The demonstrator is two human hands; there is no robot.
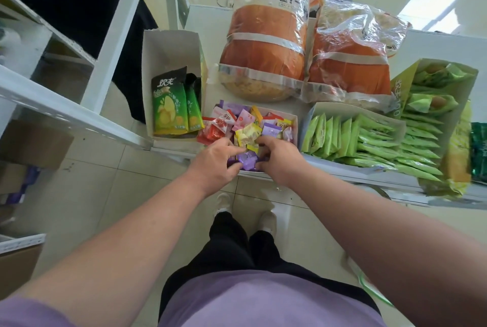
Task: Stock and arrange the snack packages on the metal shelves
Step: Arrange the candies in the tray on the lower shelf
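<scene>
Purple packet (247, 161) between left hand (216, 162), right hand (280, 160)

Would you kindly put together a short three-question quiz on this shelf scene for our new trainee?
1. True or false: both hands are in the box of mixed candies.
2. What colour is the packet between the left hand and right hand?
3. The green-and-black chip bags stand: A) left of the candies, B) behind the two big orange bags.

Key: 1 true; 2 purple; 3 A.
</scene>
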